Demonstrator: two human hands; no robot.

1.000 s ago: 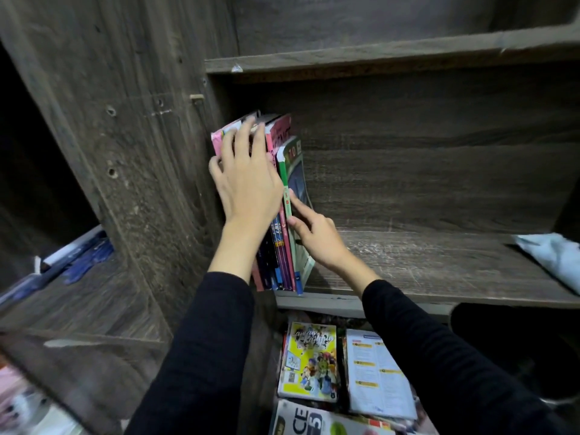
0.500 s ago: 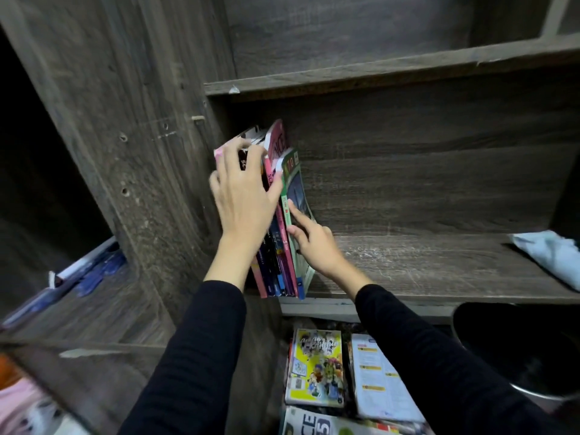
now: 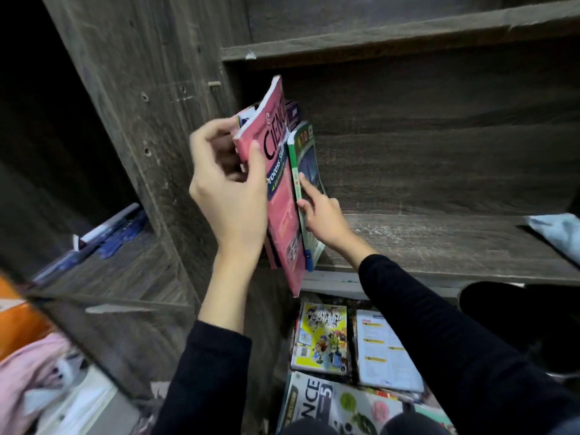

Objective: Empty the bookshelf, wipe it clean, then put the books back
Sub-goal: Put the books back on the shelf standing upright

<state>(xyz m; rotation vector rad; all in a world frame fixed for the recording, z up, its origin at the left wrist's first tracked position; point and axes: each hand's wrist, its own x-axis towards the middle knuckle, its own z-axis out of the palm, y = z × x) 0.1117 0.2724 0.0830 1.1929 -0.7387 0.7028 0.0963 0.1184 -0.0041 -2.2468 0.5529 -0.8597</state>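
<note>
Step, as judged: restocking wiped shelf (image 3: 439,243), though pink book (image 3: 282,196) could equally be coming out. Pink book centre frame, tilted, lower corner hanging past shelf edge, among few upright books at shelf's left end. Left hand (image 3: 229,189) raised, fingers and thumb clamped on its spine edge. Right hand (image 3: 323,218) lower, forefinger straight, pressing green book (image 3: 309,161) to steady it. Next move needs pink book squared upright. More books (image 3: 323,337) on floor, bottom centre. Blue cloth (image 3: 558,233) far right.
</note>
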